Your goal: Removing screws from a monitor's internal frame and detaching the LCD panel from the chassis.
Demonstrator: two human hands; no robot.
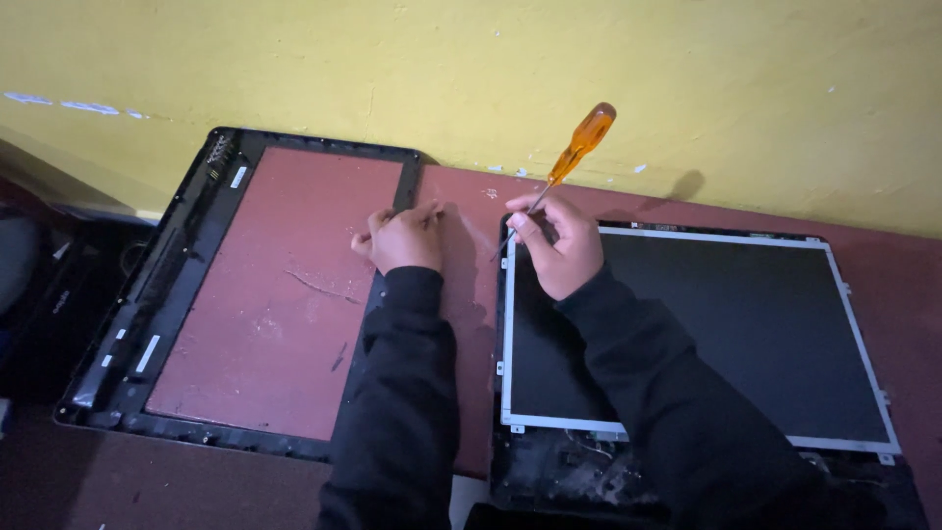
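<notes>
One screwdriver (574, 162) juts up from right hand (559, 245) (orange handle topmost).

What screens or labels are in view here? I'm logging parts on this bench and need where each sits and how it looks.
Display panel: right side, lying flat, dark rectangle with silver metal edge; right hand with orange-handled screwdriver at its top-left corner.
Screen bezel: left, empty black rectangular frame; left hand at its right edge.
White stickers: small strips on the bezel's left side.
</notes>
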